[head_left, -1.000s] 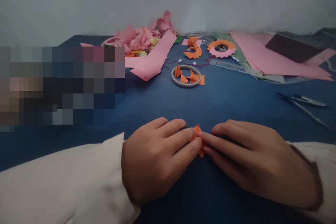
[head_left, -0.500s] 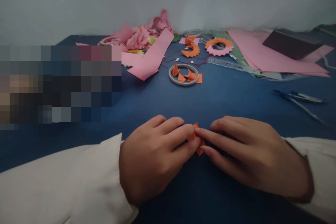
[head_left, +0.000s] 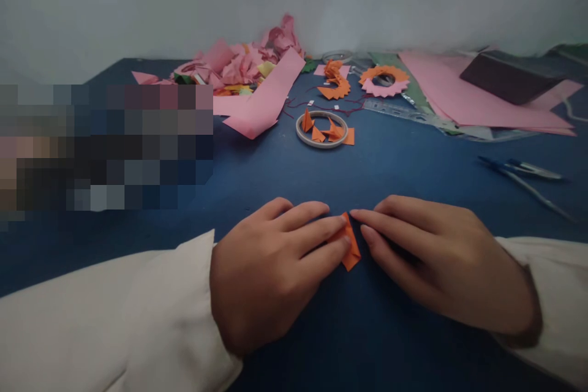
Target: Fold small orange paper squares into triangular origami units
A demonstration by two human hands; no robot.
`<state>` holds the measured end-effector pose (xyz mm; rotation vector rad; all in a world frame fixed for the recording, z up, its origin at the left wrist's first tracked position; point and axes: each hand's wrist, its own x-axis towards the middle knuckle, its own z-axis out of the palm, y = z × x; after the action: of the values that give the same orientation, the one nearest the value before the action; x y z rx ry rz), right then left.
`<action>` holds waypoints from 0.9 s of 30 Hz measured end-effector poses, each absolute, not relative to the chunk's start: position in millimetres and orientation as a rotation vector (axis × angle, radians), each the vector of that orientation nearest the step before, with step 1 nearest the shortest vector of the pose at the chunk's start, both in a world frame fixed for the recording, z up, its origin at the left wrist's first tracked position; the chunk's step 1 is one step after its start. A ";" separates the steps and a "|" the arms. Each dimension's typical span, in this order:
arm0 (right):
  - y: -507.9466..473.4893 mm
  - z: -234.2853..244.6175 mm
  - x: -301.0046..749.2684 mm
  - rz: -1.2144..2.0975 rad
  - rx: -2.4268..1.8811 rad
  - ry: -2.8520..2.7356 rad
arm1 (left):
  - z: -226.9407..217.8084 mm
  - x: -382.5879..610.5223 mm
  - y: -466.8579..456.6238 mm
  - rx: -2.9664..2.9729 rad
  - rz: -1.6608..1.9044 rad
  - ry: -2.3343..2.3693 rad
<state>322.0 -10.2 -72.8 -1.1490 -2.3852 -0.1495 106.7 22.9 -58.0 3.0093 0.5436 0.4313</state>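
A small folded piece of orange paper [head_left: 351,255] lies tilted on the blue tabletop in front of me. My left hand [head_left: 280,266] holds it there, index finger and thumb pressed over its left side, which hides part of the folds. Just to its right is my right hand [head_left: 427,257], with nothing in it. Its index fingertip comes close to the paper's top corner, and its thumb sits a little apart from the right edge.
Beyond my hands, a roll of tape [head_left: 299,135] rings several folded orange pieces. Behind it lie a curved orange paper chain [head_left: 340,89] and an orange-and-pink paper ring [head_left: 383,71]. Crumpled pink paper [head_left: 239,67] is heaped back left; pens [head_left: 528,171] and pink sheets [head_left: 459,98] are right.
My right hand has drawn back slightly from the paper, its index finger and thumb off it. More of the orange paper's right side shows. My left hand has stayed on it.
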 end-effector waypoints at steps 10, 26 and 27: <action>-11.8 -71.9 322.2 -0.090 -1.102 -2.425 | -60.4 107.2 22.0 2.921 0.464 0.580; -10.4 -71.2 322.4 -0.160 -1.025 -2.506 | -56.6 108.5 21.7 2.943 0.561 0.498; -10.1 -70.9 322.1 -0.180 -1.013 -2.510 | -56.5 108.7 21.6 2.941 0.565 0.499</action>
<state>322.1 -10.1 -70.9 -1.0129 -2.5098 -0.1795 108.7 21.6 -56.5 2.9412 0.4988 0.5648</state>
